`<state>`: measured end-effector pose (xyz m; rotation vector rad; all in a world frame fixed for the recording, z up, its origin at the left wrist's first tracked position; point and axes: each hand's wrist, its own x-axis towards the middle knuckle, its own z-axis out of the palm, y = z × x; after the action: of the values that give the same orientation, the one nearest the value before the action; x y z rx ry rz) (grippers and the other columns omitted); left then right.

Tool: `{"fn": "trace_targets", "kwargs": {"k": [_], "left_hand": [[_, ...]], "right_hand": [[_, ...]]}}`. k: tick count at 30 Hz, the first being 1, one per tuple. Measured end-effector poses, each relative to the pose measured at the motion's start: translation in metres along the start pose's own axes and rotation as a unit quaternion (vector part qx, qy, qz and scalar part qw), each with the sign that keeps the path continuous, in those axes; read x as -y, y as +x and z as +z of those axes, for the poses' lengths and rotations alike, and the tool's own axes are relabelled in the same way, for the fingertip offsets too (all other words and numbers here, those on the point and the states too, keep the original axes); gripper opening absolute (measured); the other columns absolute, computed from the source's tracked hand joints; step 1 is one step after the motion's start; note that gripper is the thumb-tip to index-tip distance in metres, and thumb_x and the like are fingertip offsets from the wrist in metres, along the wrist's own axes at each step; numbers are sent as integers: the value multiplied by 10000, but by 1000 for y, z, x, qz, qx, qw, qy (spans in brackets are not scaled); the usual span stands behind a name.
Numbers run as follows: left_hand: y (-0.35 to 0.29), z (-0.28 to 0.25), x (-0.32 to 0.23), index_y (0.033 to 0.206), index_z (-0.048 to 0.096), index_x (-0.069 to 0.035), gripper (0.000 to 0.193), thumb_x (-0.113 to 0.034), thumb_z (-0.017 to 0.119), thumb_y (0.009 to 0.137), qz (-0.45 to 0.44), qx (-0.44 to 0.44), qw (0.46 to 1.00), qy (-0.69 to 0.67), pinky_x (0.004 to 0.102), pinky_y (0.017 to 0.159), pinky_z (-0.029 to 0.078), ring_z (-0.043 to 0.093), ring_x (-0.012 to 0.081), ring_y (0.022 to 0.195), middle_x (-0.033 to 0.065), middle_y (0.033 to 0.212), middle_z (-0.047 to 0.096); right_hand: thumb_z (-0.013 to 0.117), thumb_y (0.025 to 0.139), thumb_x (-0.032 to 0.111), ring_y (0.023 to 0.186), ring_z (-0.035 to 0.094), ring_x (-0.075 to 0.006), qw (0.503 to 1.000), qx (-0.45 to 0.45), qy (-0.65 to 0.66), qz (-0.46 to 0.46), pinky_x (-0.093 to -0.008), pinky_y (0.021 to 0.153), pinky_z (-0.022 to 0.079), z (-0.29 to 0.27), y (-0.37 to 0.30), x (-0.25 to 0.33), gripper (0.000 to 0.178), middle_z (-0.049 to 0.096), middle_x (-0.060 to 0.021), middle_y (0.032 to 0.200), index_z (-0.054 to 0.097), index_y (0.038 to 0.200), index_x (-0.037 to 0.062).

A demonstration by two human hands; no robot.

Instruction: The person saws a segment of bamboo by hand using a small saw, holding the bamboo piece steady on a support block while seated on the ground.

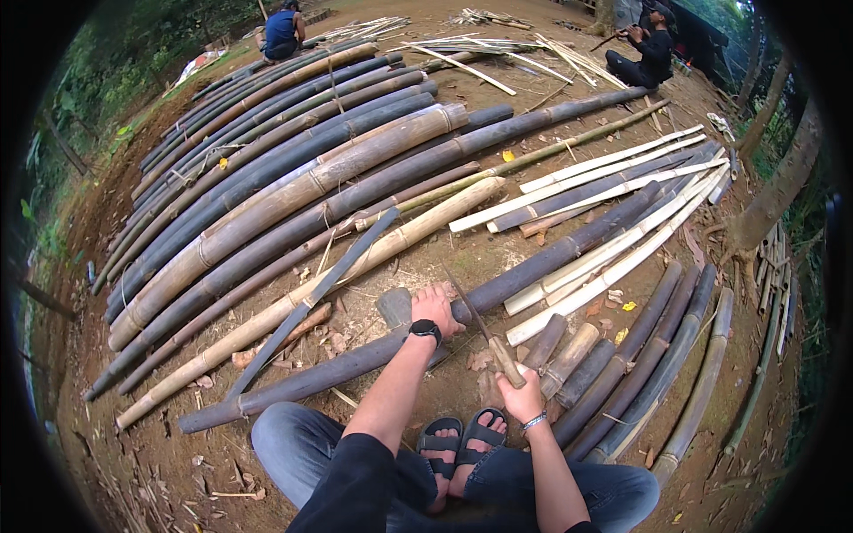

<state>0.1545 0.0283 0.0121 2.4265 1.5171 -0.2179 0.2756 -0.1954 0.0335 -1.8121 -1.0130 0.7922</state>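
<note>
A long dark bamboo pole lies slantwise in front of my knees. My left hand, with a black watch at the wrist, grips it from above near its middle. My right hand is closed round the pale wooden handle of a long narrow blade. That blade slants up and leftward across the pole, just right of my left hand; whether it is a saw or a machete I cannot tell. A grey stone sits beside the pole, next to my left hand.
Many bamboo poles lie stacked at the left. Pale split strips and short cut lengths lie at the right. A grey flat strip crosses the nearer poles. Two people sit farther back. Trees edge the right.
</note>
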Motion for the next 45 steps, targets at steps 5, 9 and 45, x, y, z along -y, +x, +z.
{"fn": "trace_targets", "kwargs": {"k": [5, 9, 45], "left_hand": [[2, 37, -3, 1203, 589, 36, 776, -499, 840, 701, -5, 2, 1000, -31, 429, 1012, 501, 594, 326, 1216, 188, 1253, 631], [3, 49, 0, 1129, 619, 29, 603, -376, 821, 731, 0, -28, 998, -47, 421, 911, 569, 686, 336, 1080, 206, 1130, 696], [-2, 40, -7, 1012, 641, 23, 375, -242, 754, 772, -8, -50, 998, -28, 421, 794, 612, 745, 341, 897, 220, 996, 735]], "right_hand": [[693, 887, 155, 605, 596, -169, 999, -40, 11, -30, -366, 601, 481, -6, 5, 8, 183, 642, -114, 654, 671, 904, -26], [688, 895, 150, 617, 609, -169, 1000, 20, -10, 4, -374, 607, 488, -10, 5, 11, 185, 641, -110, 655, 672, 923, -32], [658, 863, 183, 570, 646, -224, 998, 41, -33, 28, -406, 571, 488, -23, -18, 35, 199, 629, -168, 621, 672, 898, -12]]}}
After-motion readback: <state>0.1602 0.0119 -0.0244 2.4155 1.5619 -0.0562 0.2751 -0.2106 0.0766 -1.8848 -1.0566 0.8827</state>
